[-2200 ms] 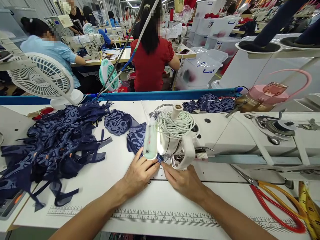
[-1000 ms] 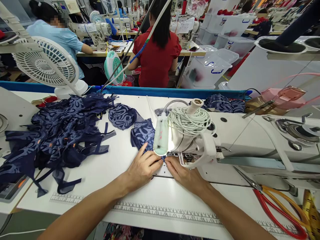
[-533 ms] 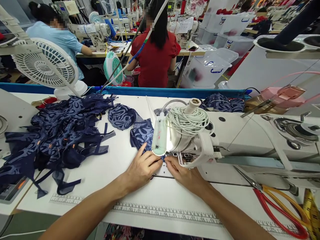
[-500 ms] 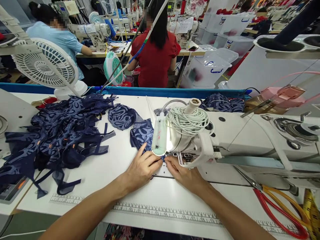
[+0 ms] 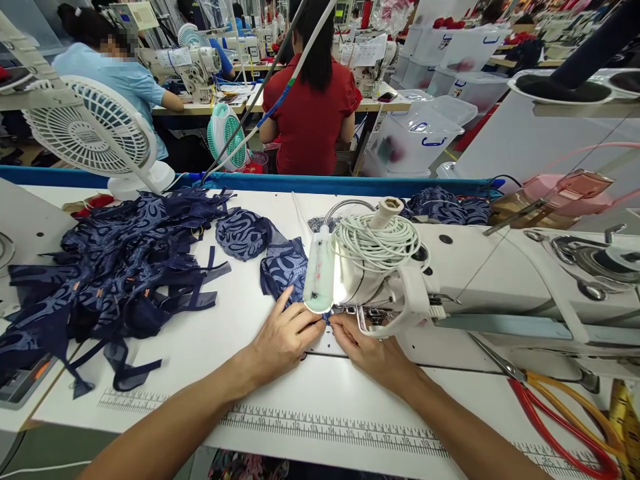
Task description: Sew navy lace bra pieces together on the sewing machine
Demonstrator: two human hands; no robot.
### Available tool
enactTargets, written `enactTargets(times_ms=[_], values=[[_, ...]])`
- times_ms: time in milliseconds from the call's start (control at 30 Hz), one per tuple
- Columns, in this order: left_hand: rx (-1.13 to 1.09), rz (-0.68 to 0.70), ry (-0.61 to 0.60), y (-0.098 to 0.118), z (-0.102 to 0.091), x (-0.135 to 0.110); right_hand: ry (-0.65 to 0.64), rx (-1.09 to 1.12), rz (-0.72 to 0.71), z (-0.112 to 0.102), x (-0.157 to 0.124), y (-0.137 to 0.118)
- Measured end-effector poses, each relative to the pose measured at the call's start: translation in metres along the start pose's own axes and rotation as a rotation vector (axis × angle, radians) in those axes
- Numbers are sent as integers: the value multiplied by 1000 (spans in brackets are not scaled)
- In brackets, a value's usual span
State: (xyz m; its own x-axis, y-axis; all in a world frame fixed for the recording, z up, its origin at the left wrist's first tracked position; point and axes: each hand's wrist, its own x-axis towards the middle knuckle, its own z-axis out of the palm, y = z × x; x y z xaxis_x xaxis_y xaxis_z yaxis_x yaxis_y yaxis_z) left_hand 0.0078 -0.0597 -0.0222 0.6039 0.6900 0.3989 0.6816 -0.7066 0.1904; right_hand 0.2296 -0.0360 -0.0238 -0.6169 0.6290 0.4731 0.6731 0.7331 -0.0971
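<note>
A navy patterned bra (image 5: 284,265) lies on the sewing machine's bed, one cup (image 5: 243,235) spread out to the left. Part of it is hidden under the machine head (image 5: 367,273) and my fingers. My left hand (image 5: 287,335) presses on the near end of the bra, thumb raised along it and fingertips closed on the edge beside the needle area. Just right of it, my right hand (image 5: 363,347) pinches the same edge, its fingers partly behind the white guard. The fingertips of both hands nearly meet. The needle itself is hidden.
A heap of navy bras (image 5: 130,267) covers the left side. Red-and-orange-handled scissors (image 5: 545,407) lie at right by a yellow tape measure (image 5: 624,420). A white fan (image 5: 95,133) stands at back left. A printed ruler (image 5: 320,427) runs along the front edge. Co-workers sit beyond.
</note>
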Motion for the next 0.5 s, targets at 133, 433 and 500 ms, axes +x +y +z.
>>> enactTargets(times_ms=[133,433,500], values=[[13,0,1,1,-1,0,-3,-3,-6,2,-1,1],[7,9,-8,0,-1,0,1,35,5,3,1,0],[10,10,-5,0,0,0,2,40,9,2,1,0]])
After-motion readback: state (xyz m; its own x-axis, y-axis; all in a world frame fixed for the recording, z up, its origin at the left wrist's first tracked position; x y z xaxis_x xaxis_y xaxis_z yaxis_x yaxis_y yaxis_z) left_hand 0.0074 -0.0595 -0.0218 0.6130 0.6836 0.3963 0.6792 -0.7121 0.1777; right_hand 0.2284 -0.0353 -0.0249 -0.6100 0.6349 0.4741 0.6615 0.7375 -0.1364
